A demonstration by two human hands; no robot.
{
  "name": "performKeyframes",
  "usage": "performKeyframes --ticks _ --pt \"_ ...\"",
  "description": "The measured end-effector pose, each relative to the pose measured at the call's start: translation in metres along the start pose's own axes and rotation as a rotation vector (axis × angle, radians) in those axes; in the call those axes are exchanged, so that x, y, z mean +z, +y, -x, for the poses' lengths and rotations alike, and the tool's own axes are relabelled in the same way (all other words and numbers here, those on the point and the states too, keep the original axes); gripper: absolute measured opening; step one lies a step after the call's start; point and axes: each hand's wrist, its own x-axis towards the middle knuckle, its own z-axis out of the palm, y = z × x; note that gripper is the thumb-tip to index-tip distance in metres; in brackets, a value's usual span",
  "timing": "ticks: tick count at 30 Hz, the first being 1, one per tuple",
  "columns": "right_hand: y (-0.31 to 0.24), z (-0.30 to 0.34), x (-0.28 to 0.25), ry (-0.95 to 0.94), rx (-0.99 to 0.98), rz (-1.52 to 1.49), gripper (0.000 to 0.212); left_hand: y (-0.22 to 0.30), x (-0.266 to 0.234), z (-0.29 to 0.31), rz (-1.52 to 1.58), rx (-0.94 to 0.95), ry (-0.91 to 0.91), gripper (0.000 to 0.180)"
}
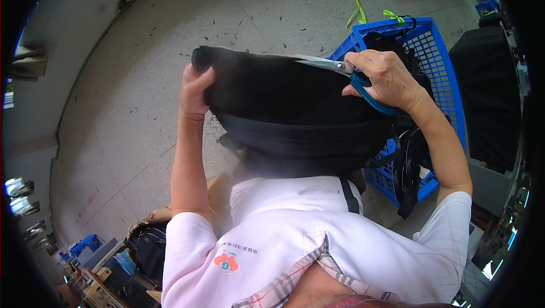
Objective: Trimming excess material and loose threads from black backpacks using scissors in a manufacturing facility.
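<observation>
A large black fabric bag rests across my lap, with a seam or zipper band running along its lower side. My left hand grips the bag's far left corner, thumb on top and fingers wrapped behind. In my right hand is a pair of scissors with blue handles, its metal blades pointing left along the bag's far edge, where a pale strip shows. The blades look nearly closed; whether they touch the fabric I cannot tell.
At my right stands a blue plastic basket holding black fabric pieces and straps, green ties on its rim. Beyond it is a black-covered surface. Dark scraps and a green strip lie on the floor. A black bag sits behind at the left.
</observation>
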Motion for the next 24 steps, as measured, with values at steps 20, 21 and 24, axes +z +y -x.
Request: performKeyframes --ticks 20,21,24 --pt "-0.011 -0.013 -0.009 -0.031 0.119 -0.255 0.064 0.002 -0.003 0.003 0.071 0.051 -0.023 0.032" --pt "-0.011 -0.015 -0.009 -0.031 0.116 -0.258 0.064 0.002 -0.004 0.004 0.069 0.051 -0.02 0.032" --pt "-0.01 -0.024 -0.007 -0.089 0.117 -0.293 0.076 0.001 -0.007 0.005 0.077 0.045 -0.071 0.032"
